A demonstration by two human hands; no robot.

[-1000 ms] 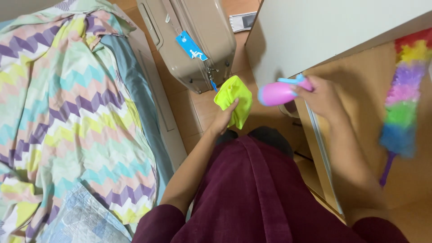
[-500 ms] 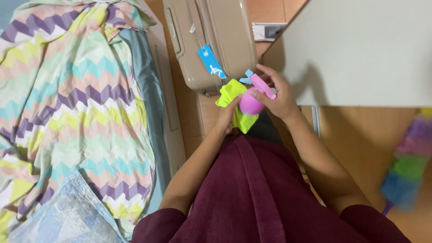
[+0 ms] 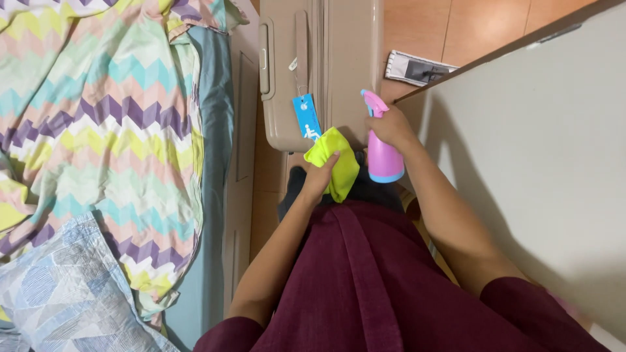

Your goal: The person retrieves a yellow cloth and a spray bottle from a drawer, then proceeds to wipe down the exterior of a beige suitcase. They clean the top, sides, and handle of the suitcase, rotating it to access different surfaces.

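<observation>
Wooden flooring runs between a bed with a zigzag-patterned blanket (image 3: 98, 124) and a pale tabletop (image 3: 541, 163) whose edge cuts off the view to the right; a beige suitcase (image 3: 323, 58) with a blue tag (image 3: 306, 117) stands ahead, its top out of frame. Closed around the neck of a pink spray bottle (image 3: 381, 153) with a blue base, the right hand (image 3: 391, 127) hides most of the trigger. Just left, the left hand (image 3: 319, 176) pinches a crumpled yellow-green cloth (image 3: 336, 160), nearly touching the bottle.
</observation>
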